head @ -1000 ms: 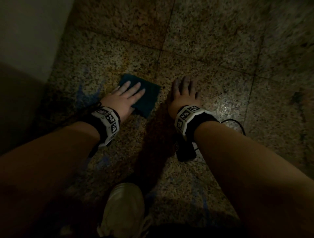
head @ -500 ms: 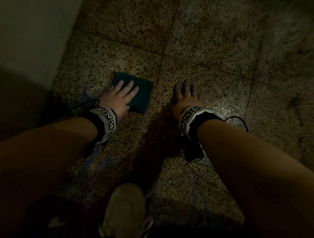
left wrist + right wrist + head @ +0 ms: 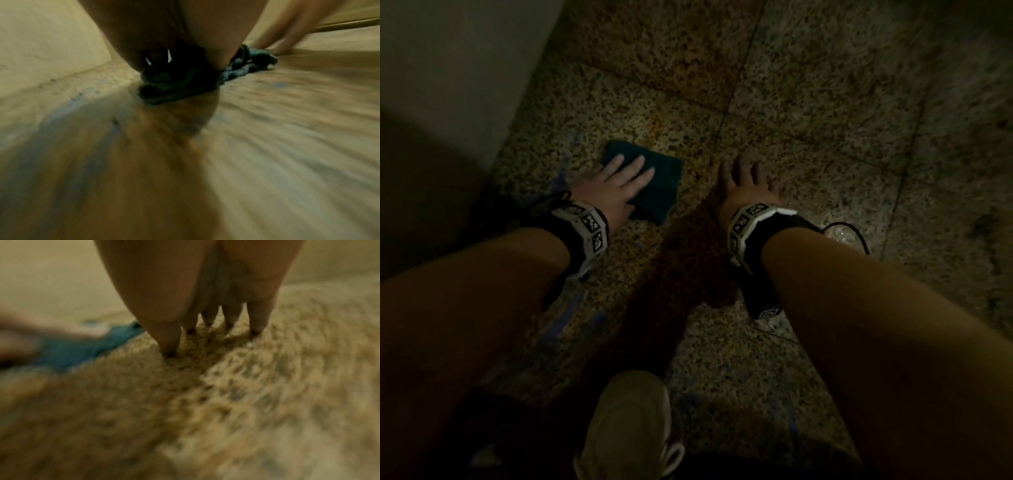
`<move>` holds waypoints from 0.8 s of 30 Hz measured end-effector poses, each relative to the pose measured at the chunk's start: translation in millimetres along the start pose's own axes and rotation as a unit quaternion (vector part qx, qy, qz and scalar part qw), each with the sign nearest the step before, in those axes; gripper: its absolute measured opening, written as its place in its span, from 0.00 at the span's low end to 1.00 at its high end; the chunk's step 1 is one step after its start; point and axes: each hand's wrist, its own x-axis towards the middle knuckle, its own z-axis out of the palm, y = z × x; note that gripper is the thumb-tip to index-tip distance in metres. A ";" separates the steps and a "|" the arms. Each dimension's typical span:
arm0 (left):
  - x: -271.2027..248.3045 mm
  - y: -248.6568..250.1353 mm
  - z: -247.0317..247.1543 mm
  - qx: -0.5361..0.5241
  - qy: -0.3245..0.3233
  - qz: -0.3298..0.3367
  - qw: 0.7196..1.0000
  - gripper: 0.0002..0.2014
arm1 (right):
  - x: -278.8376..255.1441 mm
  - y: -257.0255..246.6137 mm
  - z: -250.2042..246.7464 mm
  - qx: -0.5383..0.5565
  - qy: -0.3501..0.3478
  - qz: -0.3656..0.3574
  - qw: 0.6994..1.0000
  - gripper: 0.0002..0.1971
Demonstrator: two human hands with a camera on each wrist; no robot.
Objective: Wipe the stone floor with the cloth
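Note:
A dark teal folded cloth (image 3: 661, 181) lies flat on the speckled stone floor (image 3: 808, 102). My left hand (image 3: 616, 181) presses on it with straight, spread fingers, covering its near left part. In the left wrist view the cloth (image 3: 242, 68) bunches under the palm. My right hand (image 3: 743, 178) rests flat on the bare floor to the right of the cloth, fingers straight. In the right wrist view the fingertips (image 3: 209, 321) touch the stone and the cloth (image 3: 82, 348) shows at the left.
A pale wall (image 3: 448, 68) runs along the left, close to the cloth. My light shoe (image 3: 630, 428) stands at the bottom centre. Faint blue streaks (image 3: 575, 315) mark the floor near the left arm. Tile joints cross the stone farther ahead and to the right.
My left hand has slid the cloth to the left, toward the wall. The right hand has stayed planted on the floor.

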 end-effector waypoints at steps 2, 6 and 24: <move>9.9 -2.3 -15.1 -0.019 -0.010 -0.021 1.000 0.31 | 0.5 -0.2 -4.8 -0.006 -0.022 0.004 1.000 0.48; 18.6 1.9 -27.3 -0.024 -0.023 -0.049 0.998 0.30 | 0.0 -0.5 -7.7 -0.011 -0.030 0.009 0.999 0.50; -38.7 -16.8 23.9 -0.007 -0.032 -0.036 0.999 0.31 | 6.0 -60.6 -14.0 -0.071 -0.047 -0.004 0.996 0.44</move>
